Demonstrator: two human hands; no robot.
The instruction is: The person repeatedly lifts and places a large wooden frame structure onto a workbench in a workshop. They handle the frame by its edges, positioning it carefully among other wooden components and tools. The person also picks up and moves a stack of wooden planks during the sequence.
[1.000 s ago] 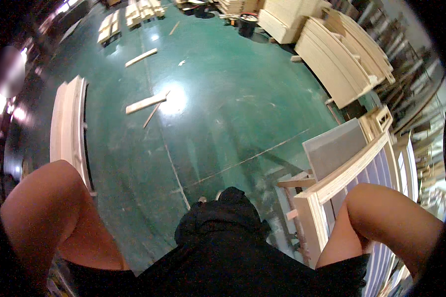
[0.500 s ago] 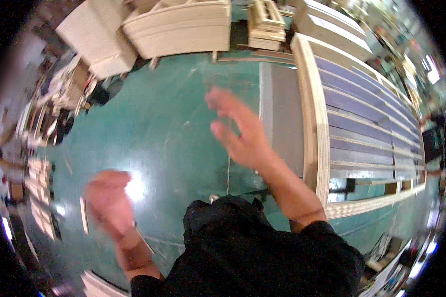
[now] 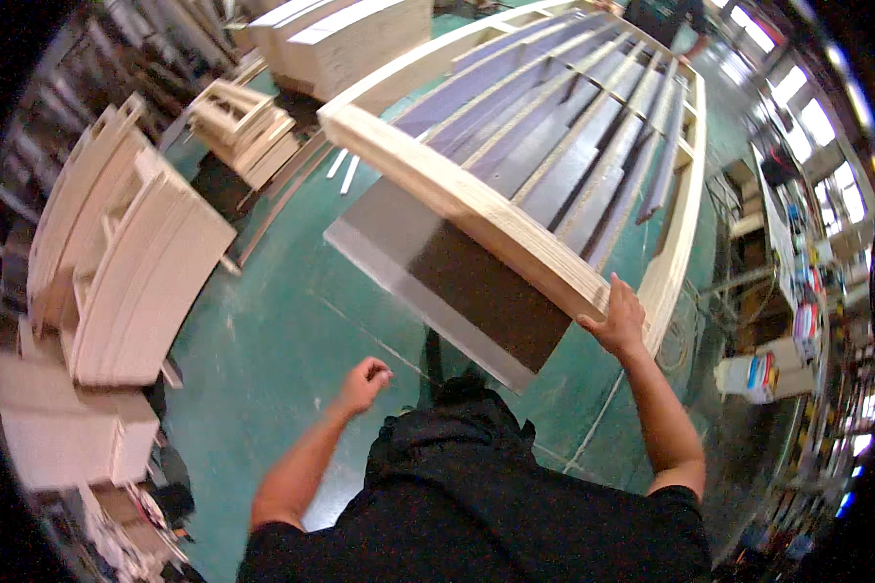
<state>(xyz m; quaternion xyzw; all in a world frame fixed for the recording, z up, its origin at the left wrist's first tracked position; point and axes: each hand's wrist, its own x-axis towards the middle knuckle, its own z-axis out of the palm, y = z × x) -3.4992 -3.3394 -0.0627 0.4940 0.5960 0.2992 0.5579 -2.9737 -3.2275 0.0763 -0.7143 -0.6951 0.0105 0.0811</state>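
A large pale wooden frame [image 3: 476, 209] stretches from the middle of the head view to the far right. Several purple-grey slats [image 3: 554, 121] run lengthwise inside it. At its near right corner my right hand [image 3: 620, 321] grips the end beam, thumb on the near face and fingers by the edge. Left of the frame, my left hand [image 3: 363, 386] hangs over the green floor, fingers curled in and nothing visible in it. A flat grey-brown panel [image 3: 486, 291] lies beneath the near beam, partly hidden by it.
Curved pale wooden pieces [image 3: 141, 282] stand at the left. Small wooden frames [image 3: 243, 131] are stacked behind them, with large pale blocks [image 3: 360, 44] farther back. At the frame's far end shows another person's hand [image 3: 688, 56]. A cluttered workbench [image 3: 778, 223] lines the right side.
The view has swung to the right. My right hand, formerly in the air with fingers apart, is now on the frame's near corner. My left hand has come inward and its fingers are curled.
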